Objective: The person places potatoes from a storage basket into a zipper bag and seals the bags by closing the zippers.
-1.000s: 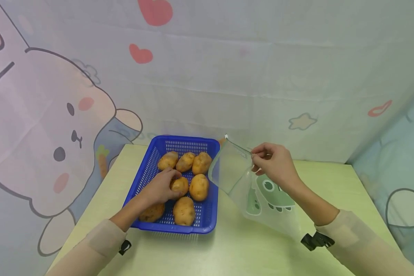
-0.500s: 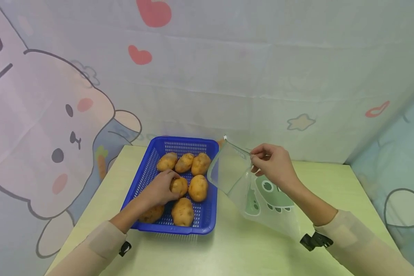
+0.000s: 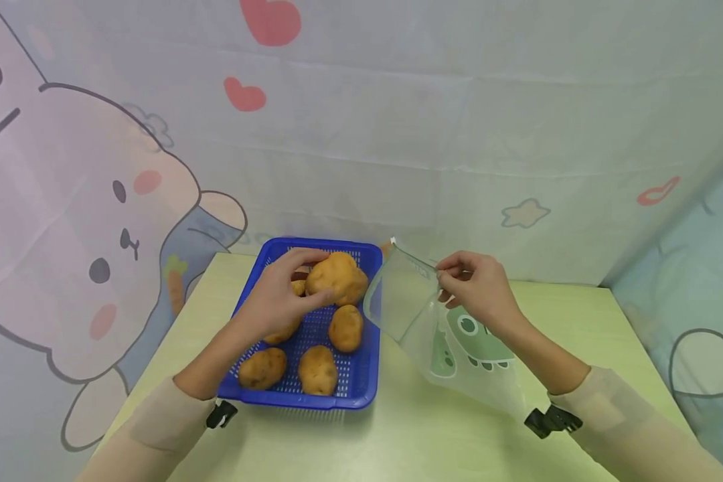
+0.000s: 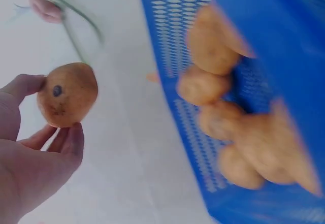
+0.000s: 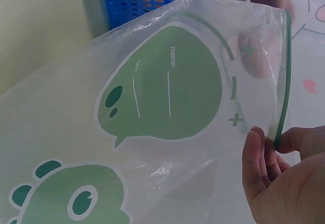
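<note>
My left hand (image 3: 280, 291) grips a yellow-brown potato (image 3: 333, 271) between thumb and fingers, raised over the far part of the blue basket (image 3: 370, 381). In the left wrist view this potato (image 4: 71, 99) has a dark spot on its skin. Several other potatoes lie in the basket, some partly hidden behind my hand. To the right, my right hand (image 3: 480, 286) pinches the rim of a clear zip bag (image 3: 476, 348) printed with green dinosaur shapes. The bag's mouth gapes towards the basket. In the right wrist view, thumb and fingertips (image 5: 256, 132) hold its green-edged top.
Basket and bag are on a pale yellow-green table (image 3: 397, 442). A printed cloth (image 3: 361, 134) with a rabbit and hearts hangs right behind the table's far edge. Another cloth wall (image 3: 699, 288) stands along the right side.
My left hand has lifted a potato from the middle of the basket, upwards and towards the far right. My right hand and the bag have stayed in place.
</note>
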`<state>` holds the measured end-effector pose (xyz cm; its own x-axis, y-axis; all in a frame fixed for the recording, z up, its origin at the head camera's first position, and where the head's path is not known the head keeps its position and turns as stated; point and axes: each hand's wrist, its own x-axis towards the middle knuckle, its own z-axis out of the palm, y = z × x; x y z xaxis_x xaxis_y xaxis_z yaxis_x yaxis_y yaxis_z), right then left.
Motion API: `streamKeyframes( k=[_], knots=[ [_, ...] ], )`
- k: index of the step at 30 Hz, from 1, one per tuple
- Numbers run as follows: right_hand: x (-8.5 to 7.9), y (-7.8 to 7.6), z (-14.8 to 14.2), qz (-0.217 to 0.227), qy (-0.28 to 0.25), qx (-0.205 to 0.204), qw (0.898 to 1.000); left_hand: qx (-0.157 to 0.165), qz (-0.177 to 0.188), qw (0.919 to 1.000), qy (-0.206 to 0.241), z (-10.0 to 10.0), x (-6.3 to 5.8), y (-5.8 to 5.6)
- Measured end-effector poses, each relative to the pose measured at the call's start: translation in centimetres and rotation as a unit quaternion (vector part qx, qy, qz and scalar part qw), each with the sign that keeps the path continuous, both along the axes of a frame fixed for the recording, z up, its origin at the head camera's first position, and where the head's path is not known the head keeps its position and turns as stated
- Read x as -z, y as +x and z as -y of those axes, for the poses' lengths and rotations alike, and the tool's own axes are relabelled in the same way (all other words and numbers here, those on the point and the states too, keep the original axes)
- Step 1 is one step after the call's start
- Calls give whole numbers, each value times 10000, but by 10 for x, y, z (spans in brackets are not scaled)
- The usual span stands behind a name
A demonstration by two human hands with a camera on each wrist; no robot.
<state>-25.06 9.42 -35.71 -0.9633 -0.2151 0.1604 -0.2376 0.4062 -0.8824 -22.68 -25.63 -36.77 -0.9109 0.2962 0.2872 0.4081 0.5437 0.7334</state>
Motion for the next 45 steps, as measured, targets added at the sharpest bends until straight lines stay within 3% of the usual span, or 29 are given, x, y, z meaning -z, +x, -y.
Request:
streamKeyframes(
  k=[3, 8, 15, 22, 28, 34, 45],
  knots=[
    [-1, 1, -2, -16, -14, -6, 10000, 352, -119, 9989, 269, -17, -10, 3],
    [-1, 1, -6, -38, 17, -4, 10000, 845, -71, 9954, 436, -47, -13, 2],
    [-1, 1, -8, 13, 41, 63, 10000, 1294, -71, 9909, 365, -81, -8, -8],
    [-3, 2, -6, 54, -29, 48, 10000, 1613, 77, 9866, 240, -96, 3, -16],
    [-4, 3, -7, 15, -25, 78, 10000, 1603, 156, 9869, 69, -99, 5, -19],
    [-3, 2, -6, 68, -69, 25, 9999, 1386, 205, 9893, 407, -93, 3, -19],
    [-3, 3, -6, 128, -77, 39, 9999, 781, 286, 9959, 363, -56, 15, -1]
  ],
)
